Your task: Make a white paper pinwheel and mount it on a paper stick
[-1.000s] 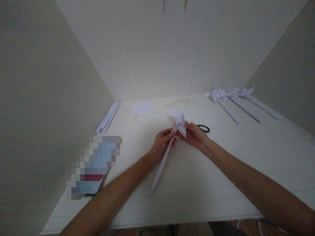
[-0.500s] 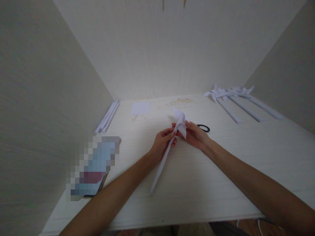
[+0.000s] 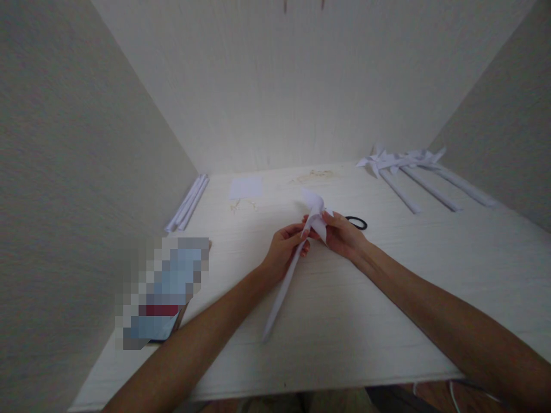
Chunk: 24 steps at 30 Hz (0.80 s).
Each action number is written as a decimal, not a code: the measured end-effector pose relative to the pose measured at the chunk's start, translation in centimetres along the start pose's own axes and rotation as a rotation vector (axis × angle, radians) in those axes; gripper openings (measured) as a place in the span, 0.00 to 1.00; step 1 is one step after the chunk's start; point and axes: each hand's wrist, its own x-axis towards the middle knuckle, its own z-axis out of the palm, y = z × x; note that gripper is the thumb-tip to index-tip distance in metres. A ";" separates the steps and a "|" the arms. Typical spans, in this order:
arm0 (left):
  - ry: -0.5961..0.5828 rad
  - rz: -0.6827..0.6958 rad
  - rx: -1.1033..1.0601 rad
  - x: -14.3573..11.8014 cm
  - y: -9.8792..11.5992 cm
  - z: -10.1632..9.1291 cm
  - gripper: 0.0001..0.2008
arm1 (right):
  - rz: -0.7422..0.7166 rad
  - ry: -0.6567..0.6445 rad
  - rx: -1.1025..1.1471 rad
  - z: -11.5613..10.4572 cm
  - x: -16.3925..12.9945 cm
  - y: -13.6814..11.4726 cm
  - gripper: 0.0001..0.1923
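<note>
A white paper pinwheel [image 3: 313,207] on a long rolled paper stick [image 3: 282,292] is held over the middle of the white table [image 3: 387,321]. My left hand [image 3: 284,249] grips the top of the stick just below the folded blades. My right hand [image 3: 344,235] pinches the blades from the right side. The stick slants down toward me, its lower end near the table surface.
Three finished paper pinwheels [image 3: 413,172] lie at the back right. Black scissors [image 3: 356,223] rest just behind my right hand. Rolled paper sticks [image 3: 189,202] lie along the left wall, a small white paper square [image 3: 246,187] at the back, a blurred flat object [image 3: 166,292] front left.
</note>
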 end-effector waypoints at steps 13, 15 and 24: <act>0.003 0.016 0.034 -0.2 0.1 0.1 0.05 | -0.004 -0.012 -0.004 0.1 -0.1 0.0 0.12; 0.006 0.011 0.036 -0.2 0.1 0.1 0.04 | -0.010 -0.015 -0.004 0.2 -0.1 -0.1 0.12; 0.014 0.008 0.028 -0.2 0.2 0.2 0.05 | -0.011 -0.030 -0.029 0.3 -0.2 -0.2 0.12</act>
